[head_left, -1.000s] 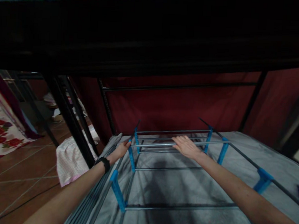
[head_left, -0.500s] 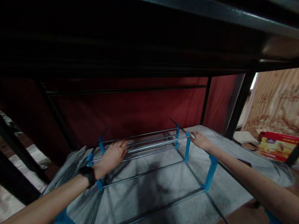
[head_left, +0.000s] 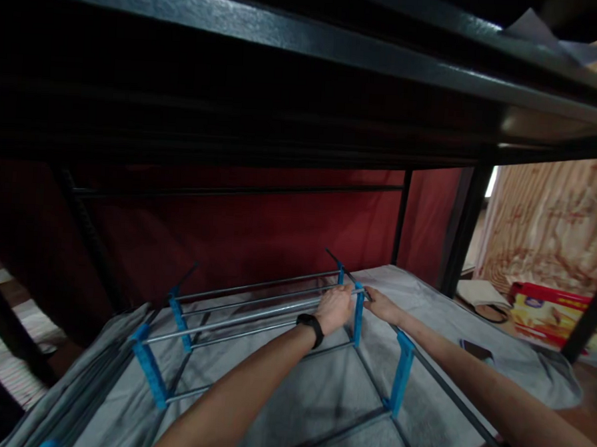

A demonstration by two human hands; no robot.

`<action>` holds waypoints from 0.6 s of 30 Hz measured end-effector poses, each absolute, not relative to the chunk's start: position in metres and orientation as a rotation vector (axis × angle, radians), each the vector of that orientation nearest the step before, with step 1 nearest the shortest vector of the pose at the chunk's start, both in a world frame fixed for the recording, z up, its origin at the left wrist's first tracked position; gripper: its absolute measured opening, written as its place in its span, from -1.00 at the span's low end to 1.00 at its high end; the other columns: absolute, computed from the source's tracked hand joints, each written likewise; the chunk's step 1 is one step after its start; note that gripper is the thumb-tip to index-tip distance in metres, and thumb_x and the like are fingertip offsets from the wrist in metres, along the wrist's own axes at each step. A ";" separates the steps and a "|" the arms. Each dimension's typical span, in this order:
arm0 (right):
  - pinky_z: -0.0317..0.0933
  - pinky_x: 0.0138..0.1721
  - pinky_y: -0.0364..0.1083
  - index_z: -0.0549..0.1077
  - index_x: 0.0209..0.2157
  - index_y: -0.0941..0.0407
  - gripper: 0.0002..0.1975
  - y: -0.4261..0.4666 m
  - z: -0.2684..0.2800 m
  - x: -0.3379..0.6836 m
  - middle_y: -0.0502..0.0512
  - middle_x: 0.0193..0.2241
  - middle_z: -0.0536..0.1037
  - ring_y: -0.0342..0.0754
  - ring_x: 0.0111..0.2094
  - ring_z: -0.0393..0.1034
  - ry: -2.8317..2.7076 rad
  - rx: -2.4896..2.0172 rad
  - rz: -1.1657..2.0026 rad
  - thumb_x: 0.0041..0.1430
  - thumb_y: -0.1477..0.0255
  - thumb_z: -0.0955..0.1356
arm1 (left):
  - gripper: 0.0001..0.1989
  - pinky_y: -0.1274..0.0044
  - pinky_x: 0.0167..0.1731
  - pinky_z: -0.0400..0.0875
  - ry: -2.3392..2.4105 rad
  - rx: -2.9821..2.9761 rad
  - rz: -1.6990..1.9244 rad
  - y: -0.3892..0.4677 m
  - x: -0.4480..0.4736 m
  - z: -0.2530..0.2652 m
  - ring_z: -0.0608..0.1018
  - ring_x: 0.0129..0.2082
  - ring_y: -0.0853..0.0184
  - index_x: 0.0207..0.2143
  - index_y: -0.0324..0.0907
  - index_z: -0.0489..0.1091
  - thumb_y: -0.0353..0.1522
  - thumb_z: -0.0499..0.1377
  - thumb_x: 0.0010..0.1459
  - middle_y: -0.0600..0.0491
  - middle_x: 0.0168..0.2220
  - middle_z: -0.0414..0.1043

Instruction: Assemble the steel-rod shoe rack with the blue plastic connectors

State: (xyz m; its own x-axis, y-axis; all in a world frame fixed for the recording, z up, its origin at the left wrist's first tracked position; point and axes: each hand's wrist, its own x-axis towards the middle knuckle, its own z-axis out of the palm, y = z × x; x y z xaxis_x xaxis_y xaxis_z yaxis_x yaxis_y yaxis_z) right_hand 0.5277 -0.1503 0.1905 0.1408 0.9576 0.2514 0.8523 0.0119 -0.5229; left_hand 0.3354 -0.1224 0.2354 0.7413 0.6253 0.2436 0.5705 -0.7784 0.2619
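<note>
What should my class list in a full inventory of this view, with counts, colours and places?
Rod frame: one, grey, on the cloth
Connectors: at least seven, blue, on the frame
Cloth: one, grey, under the frame
Curtain: one, red, behind
Metal structure: one, black, overhead and around
Phone-like object: one, dark, on the cloth's right
Box: one, red and yellow, right
Patterned panel: one, brown, far right
Sheet-like item: one, pale, top right
Wristband: one, black, left wrist
Left hand: one, bare, by a right-side connector
Right hand: one, bare, beside it
</note>
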 end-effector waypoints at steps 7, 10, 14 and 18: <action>0.32 0.14 0.08 0.49 0.02 0.18 -0.51 -0.136 0.177 0.534 0.26 -0.03 0.64 0.11 0.03 0.51 -1.712 -1.759 0.354 0.03 0.59 0.24 | -0.63 0.41 0.03 0.46 1.011 2.679 0.504 -0.104 0.388 0.223 0.60 0.06 0.15 0.10 -0.25 0.45 -0.43 -0.05 0.39 -0.25 0.03 0.54; 0.32 0.14 0.07 0.48 -0.01 0.17 -0.55 -0.133 0.170 0.537 0.24 -0.05 0.64 0.09 0.01 0.51 -1.698 -1.735 0.394 0.05 0.59 0.23 | -0.65 0.42 0.04 0.45 1.041 2.666 0.527 -0.100 0.390 0.220 0.59 0.07 0.17 0.15 -0.22 0.39 -0.40 -0.01 0.40 -0.21 0.05 0.55; 0.31 0.15 0.07 0.49 -0.07 0.16 -0.58 -0.129 0.163 0.540 0.19 -0.12 0.65 0.08 -0.03 0.51 -1.658 -1.664 0.462 0.02 0.60 0.24 | -0.68 0.41 0.02 0.46 1.166 2.683 0.378 -0.098 0.390 0.223 0.61 0.04 0.16 0.09 -0.22 0.40 -0.33 0.00 0.41 -0.19 -0.03 0.59; 0.29 0.17 0.07 0.50 -0.07 0.15 -0.55 -0.128 0.164 0.541 0.16 -0.09 0.64 0.08 0.01 0.49 -1.642 -1.590 0.510 -0.04 0.61 0.26 | -0.69 0.43 0.02 0.45 1.177 2.715 0.275 -0.097 0.392 0.229 0.61 0.06 0.17 0.03 -0.16 0.45 -0.31 -0.03 0.42 -0.16 -0.01 0.59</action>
